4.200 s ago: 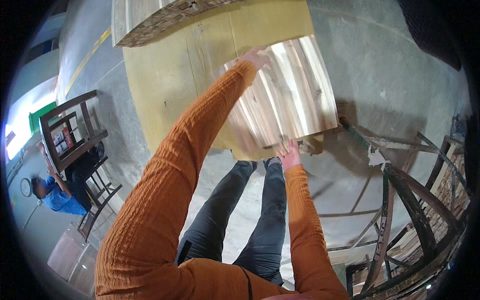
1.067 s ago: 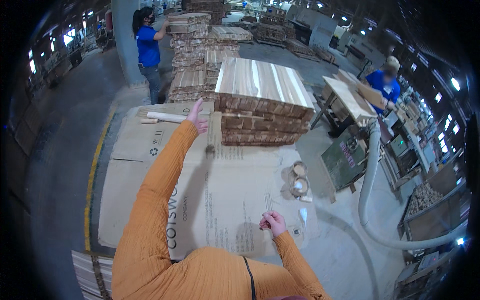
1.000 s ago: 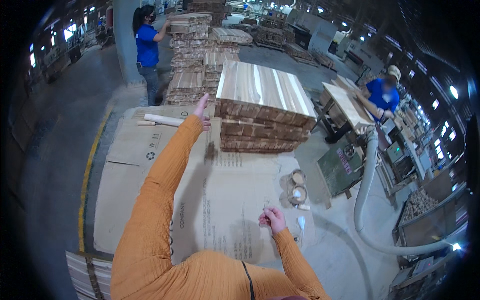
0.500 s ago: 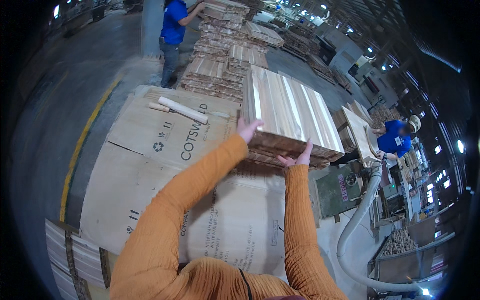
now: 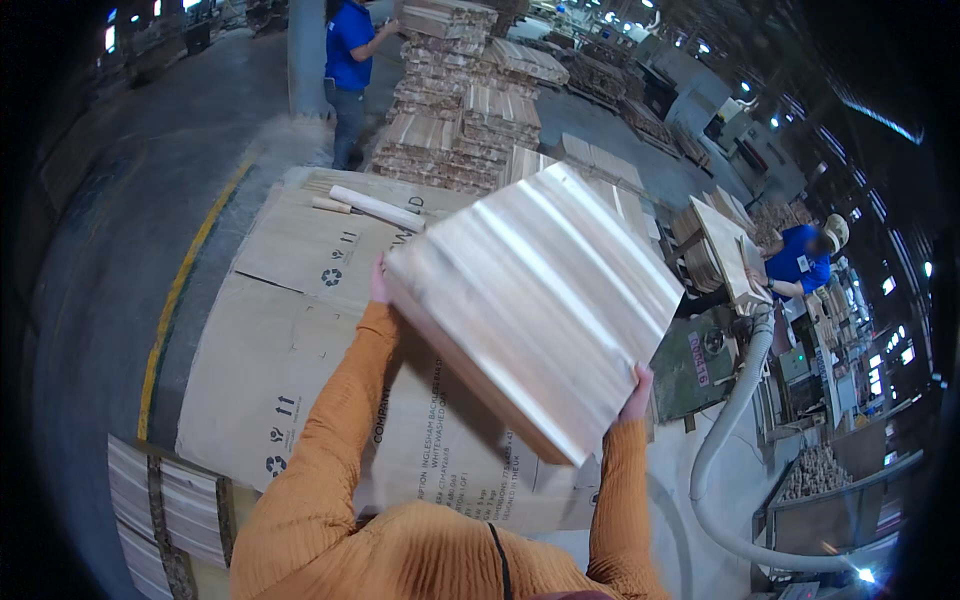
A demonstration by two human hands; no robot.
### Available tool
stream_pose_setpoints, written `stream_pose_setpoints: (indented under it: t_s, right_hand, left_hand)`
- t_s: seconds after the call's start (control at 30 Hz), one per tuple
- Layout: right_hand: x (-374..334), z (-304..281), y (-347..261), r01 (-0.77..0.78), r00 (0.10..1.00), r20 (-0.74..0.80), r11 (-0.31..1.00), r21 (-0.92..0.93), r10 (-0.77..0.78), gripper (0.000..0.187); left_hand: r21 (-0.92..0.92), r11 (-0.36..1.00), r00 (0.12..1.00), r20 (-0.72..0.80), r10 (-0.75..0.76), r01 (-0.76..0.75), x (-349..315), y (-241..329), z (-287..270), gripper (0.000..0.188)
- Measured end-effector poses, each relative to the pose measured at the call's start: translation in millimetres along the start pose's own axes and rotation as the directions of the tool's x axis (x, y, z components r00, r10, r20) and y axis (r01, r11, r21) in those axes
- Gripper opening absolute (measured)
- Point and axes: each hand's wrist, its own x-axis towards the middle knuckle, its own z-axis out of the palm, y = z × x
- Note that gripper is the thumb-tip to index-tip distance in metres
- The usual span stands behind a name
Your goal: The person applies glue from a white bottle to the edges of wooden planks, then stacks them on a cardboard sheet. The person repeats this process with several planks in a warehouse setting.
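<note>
A square wooden panel (image 5: 535, 310) with pale and brown stripes is held tilted in front of me, above the cardboard. My left hand (image 5: 380, 280) grips its left corner, with most of the fingers hidden behind the wood. On the lower right side, my right hand (image 5: 637, 392) is closed round the edge. Motion blurs the panel's near edge, so I cannot tell whether it is one thick piece or a few together. Under it lies a printed cardboard sheet (image 5: 260, 360). A pale wooden roller-shaped stick (image 5: 375, 208) and a wooden-handled tool (image 5: 335, 205) rest at the sheet's far end.
Tall stacks of wooden boards (image 5: 440, 110) stand beyond the cardboard. A person in blue (image 5: 350, 50) is at the far left, another (image 5: 797, 262) works at a bench on the right. A grey hose (image 5: 700, 455) curves along the right; striped panels (image 5: 180, 500) lie at lower left.
Both hands have drawn the panel off the pile beyond the cardboard, toward me and leftward. It has turned and tilted, and my hands are now farther apart on it.
</note>
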Motion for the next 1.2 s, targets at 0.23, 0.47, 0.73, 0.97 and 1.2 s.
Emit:
stream_pose_setpoints:
  t_s: [0.23, 0.47, 0.73, 0.97, 1.2]
  right_hand:
    - [-71, -69, 33, 0.009, 0.998, 0.069, 0.998, 0.064, -0.014, 0.055]
    - [-69, -119, 58, -0.269, 0.896, 0.326, 0.953, -0.139, 0.301, 0.055]
    - [-100, -84, 43, -0.132, 0.794, 0.520, 0.924, -0.358, 0.315, 0.042]
    - [-48, -57, 27, 0.444, 0.625, 0.769, 0.871, -0.210, -0.133, 0.036]
    - [2, -10, 24, -0.172, 0.767, 0.642, 0.966, 0.190, 0.010, 0.046]
  left_hand:
    - [0.424, 0.902, 0.905, 0.410, -0.111, -0.082, -154, 8, 39, 0.077]
    - [0.510, 0.856, 0.995, 0.013, 0.096, -0.089, -341, -14, 31, 0.063]
    - [0.186, 0.976, 0.944, -0.286, 0.164, -0.113, -471, -18, 25, 0.055]
    - [-0.084, 0.883, 0.850, 0.245, 0.467, -0.461, -474, -16, -5, 0.053]
    - [0.719, 0.302, 0.658, 0.278, 0.700, -0.626, -434, -63, 87, 0.076]
